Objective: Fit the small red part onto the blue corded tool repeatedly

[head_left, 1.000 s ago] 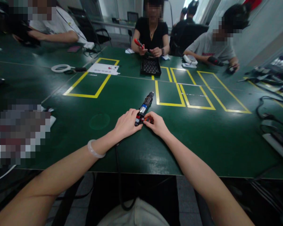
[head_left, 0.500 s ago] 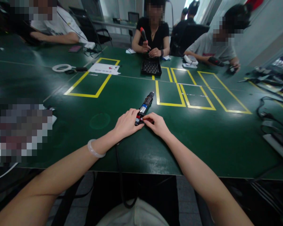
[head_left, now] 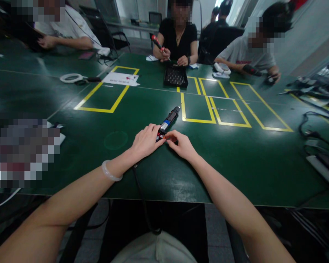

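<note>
A black electric screwdriver [head_left: 168, 119] with a blue band and a red switch lies on the green table [head_left: 142, 109], its tip pointing away to the upper right. My left hand [head_left: 145, 141] rests over its near end, fingers curled around the body. My right hand [head_left: 181, 144] touches the same end from the right, fingertips pinched at the red part. A black cable [head_left: 139, 182] runs from under my left hand over the table's near edge. A pale bangle sits on my left wrist.
Yellow tape rectangles [head_left: 106, 93] mark the table. A black parts tray [head_left: 176, 77] stands at the far side before a person in black holding a red-handled tool [head_left: 157, 42]. Other people sit at left and right. Cables [head_left: 315, 124] lie at the right edge, a white ring [head_left: 70, 78] far left.
My hands and the screwdriver have barely shifted; both hands sit slightly closer over its near end. The person in black has lowered and tilted the red-handled tool.
</note>
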The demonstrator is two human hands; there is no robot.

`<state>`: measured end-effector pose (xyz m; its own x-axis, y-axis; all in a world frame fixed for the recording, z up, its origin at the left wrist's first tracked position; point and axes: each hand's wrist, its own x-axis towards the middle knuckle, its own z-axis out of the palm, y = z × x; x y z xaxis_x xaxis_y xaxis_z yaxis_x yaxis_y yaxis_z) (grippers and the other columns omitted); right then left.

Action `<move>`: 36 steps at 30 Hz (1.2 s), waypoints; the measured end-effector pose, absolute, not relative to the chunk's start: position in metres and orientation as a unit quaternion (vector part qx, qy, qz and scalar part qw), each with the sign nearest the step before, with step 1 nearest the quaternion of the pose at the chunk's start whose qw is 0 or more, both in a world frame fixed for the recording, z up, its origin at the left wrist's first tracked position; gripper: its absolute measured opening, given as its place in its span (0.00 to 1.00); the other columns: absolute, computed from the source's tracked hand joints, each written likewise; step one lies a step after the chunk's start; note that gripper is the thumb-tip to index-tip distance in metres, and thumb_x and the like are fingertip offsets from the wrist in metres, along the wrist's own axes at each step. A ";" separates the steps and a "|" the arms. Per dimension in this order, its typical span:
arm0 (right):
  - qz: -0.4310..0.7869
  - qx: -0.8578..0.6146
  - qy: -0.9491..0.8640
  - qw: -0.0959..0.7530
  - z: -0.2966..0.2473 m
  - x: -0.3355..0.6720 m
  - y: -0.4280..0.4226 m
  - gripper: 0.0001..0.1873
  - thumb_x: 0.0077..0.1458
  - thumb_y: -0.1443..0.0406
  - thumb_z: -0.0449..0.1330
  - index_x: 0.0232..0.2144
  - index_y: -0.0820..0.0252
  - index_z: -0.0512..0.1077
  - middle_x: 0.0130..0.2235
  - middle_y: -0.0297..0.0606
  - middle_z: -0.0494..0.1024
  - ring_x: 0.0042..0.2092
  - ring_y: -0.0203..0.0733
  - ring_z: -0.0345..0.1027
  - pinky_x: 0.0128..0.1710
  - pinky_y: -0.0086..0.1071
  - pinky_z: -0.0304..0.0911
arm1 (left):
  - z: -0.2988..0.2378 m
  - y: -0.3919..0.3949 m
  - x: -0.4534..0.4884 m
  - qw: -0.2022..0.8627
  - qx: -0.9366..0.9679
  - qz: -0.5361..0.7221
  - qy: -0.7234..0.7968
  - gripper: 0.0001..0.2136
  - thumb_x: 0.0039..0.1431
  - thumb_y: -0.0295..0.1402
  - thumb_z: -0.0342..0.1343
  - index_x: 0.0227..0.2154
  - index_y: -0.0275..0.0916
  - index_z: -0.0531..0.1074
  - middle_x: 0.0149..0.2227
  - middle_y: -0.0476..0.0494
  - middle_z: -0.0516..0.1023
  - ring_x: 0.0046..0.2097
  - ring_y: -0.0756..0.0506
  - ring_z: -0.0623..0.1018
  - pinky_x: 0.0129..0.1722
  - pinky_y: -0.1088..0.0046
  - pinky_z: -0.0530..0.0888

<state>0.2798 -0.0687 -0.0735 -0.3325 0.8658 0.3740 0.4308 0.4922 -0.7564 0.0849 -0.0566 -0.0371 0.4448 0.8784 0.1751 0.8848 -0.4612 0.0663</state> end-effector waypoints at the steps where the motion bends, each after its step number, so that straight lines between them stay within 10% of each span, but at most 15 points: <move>1: 0.276 -0.421 -0.770 0.391 -0.074 0.280 -0.069 0.09 0.59 0.67 0.57 0.43 0.58 0.72 0.42 0.38 0.79 0.38 0.38 0.72 0.41 0.34 0.68 | -0.037 -0.056 0.084 0.024 -0.850 -0.090 -0.518 0.24 0.69 0.45 0.52 0.60 0.34 0.64 0.54 0.34 0.71 0.51 0.36 0.75 0.45 0.62 0.73; 26: 0.277 -0.448 -0.763 0.376 -0.073 0.287 -0.068 0.08 0.60 0.66 0.57 0.41 0.60 0.73 0.41 0.40 0.79 0.38 0.39 0.71 0.42 0.34 0.67 | -0.031 0.049 -0.108 0.004 -0.680 -0.053 -0.732 0.30 0.68 0.48 0.51 0.64 0.30 0.60 0.61 0.28 0.64 0.56 0.32 0.68 0.56 0.48 0.66; 36: 0.274 -0.449 -0.766 0.369 -0.073 0.288 -0.068 0.08 0.60 0.66 0.57 0.42 0.59 0.73 0.42 0.40 0.79 0.39 0.39 0.71 0.42 0.34 0.67 | -0.034 0.037 -0.127 0.002 -0.667 -0.155 -0.729 0.26 0.68 0.38 0.52 0.64 0.30 0.57 0.70 0.33 0.51 0.66 0.31 0.53 0.65 0.42 0.40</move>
<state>0.2876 -0.0679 -0.0726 -0.3237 0.8908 0.3190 0.4857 0.4458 -0.7519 -0.1268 0.0372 -0.0336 -0.1101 0.9716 0.2092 0.9726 0.0620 0.2241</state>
